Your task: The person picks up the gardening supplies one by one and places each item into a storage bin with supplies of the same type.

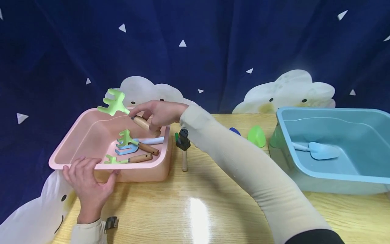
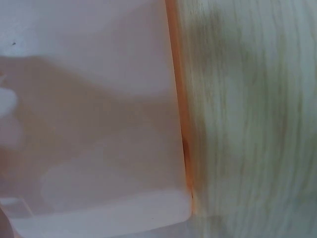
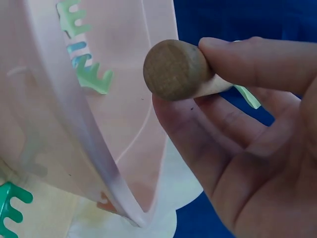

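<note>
1. The right hand (image 1: 163,114) pinches the wooden handle (image 1: 142,123) of a light green rake (image 1: 115,102) between thumb and fingers. The rake is in the air above the pink tub (image 1: 137,174), at the bench's (image 1: 158,210) far left corner, prongs toward the left edge.
2. A firm but light pinch should do: the round handle could roll (the right wrist view shows its butt end jutting out), letting the prongs swing.
3. The left hand (image 1: 88,183) grips the tub's near rim, fingers over it and thumb outside. Steady pressure here should stop the tub sliding if the rake knocks it.
4. Clearance matters most at the tub's right wall, which the handle's butt end is near. Raising the wrist slightly before any sideways move would be prudent.
5. Below, two more green rakes (image 1: 125,138) and a blue rake (image 1: 129,149) lie close together; prongs dipped among them could snag, so a level, slow path suits best.
</note>
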### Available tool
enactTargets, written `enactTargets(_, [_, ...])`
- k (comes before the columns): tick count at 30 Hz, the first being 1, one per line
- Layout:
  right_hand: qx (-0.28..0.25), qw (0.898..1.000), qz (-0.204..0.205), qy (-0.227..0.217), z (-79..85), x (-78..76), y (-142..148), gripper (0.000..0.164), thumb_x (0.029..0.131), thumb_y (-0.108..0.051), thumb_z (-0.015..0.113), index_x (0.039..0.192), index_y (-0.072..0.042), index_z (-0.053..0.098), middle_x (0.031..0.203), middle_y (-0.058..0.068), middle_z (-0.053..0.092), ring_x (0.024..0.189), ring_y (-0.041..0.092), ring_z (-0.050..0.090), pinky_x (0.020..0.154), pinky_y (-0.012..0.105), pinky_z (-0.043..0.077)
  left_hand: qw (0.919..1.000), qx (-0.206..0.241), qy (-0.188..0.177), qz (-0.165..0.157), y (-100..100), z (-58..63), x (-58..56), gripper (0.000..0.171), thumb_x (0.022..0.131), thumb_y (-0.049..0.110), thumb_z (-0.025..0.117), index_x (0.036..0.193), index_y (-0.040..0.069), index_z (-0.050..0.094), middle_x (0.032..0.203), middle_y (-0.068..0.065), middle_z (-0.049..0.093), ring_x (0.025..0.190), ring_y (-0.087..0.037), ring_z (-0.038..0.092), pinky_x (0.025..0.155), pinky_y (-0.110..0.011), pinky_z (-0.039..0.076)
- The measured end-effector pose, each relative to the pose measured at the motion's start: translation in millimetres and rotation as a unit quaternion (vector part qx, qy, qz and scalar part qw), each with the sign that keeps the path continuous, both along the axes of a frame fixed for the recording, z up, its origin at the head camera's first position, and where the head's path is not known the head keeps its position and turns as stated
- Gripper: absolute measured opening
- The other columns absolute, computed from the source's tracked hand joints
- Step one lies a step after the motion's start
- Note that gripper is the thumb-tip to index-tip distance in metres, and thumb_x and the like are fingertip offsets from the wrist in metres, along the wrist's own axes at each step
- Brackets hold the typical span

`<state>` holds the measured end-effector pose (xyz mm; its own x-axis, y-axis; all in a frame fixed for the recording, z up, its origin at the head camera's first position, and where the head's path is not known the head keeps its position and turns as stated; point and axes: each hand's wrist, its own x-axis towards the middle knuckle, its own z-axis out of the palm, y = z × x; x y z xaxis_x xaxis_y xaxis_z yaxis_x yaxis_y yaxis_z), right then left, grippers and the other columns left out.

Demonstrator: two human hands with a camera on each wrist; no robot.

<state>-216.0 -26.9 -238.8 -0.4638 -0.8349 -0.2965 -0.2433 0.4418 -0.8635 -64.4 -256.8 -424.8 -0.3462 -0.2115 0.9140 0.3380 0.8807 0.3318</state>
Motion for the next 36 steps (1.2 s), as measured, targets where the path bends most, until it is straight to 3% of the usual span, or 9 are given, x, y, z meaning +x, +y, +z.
enactTargets(7, [0.009,1.000,0.017,0.006,-4.9,0.1,-4.8,0.078,0.078,0.020,0.045,0.143,-0.023,0.049,0.120,0.010,0.061,0.091,0.017,0.056,0.058,0.026,0.038,1.0000,0.006,-0.006,-0.004,2.6,2.9,2.3,0.062,0.078,0.055,0.064,0.095,-0.004,0.060,0.097,-0.025,0.055,0.107,-0.043,0.045,0.112,-0.059,0.011])
enactTargets(19, [-0.005,1.000,0.013,0.002,-10.8,0.4,-11.1,0.078,0.076,0.021,0.047,0.141,-0.021,0.050,0.115,0.011,0.062,0.087,0.017,0.056,0.059,0.025,0.040,1.0000,-0.002,-0.005,0.001,1.4,-2.0,-0.7,0.069,0.082,0.065,0.060,0.095,-0.003,0.060,0.095,-0.022,0.056,0.106,-0.042,0.046,0.109,-0.062,0.014])
enactTargets(21, [-0.015,1.000,0.009,0.002,-13.2,-0.1,-12.0,0.080,0.076,0.021,0.046,0.143,-0.021,0.049,0.121,0.011,0.063,0.093,0.017,0.058,0.061,0.026,0.041,1.0000,-0.005,-0.006,0.000,2.1,-2.5,-1.6,0.069,0.082,0.065,0.060,0.095,-0.003,0.060,0.095,-0.022,0.056,0.106,-0.041,0.046,0.109,-0.062,0.014])
enactTargets(27, [-0.016,0.996,-0.032,0.084,-16.7,-5.4,-10.7,0.068,0.086,0.014,0.044,0.145,-0.018,0.049,0.151,0.002,0.050,0.132,0.020,0.055,0.096,0.023,0.049,1.0000,-0.007,-0.003,-0.005,3.4,-2.3,-2.3,0.061,0.079,0.056,0.063,0.096,-0.003,0.059,0.096,-0.022,0.057,0.106,-0.041,0.046,0.110,-0.061,0.013])
enactTargets(32, [-0.039,0.989,-0.077,0.123,-18.7,-13.1,0.8,0.055,0.090,0.011,0.045,0.139,-0.011,0.054,0.143,0.011,0.057,0.131,0.026,0.057,0.103,0.028,0.048,0.9999,-0.003,-0.011,-0.005,1.1,-1.6,-1.1,0.059,0.077,0.052,0.065,0.096,-0.004,0.059,0.097,-0.023,0.056,0.107,-0.043,0.045,0.110,-0.062,0.012])
enactTargets(36, [-0.068,0.975,-0.145,0.156,-24.1,-22.4,20.4,0.046,0.090,0.008,0.046,0.131,-0.009,0.060,0.130,0.013,0.064,0.121,0.026,0.061,0.101,0.028,0.048,0.9999,-0.001,-0.017,-0.002,-1.4,-1.7,0.1,0.063,0.079,0.057,0.064,0.096,-0.004,0.060,0.097,-0.023,0.056,0.108,-0.043,0.045,0.111,-0.061,0.011])
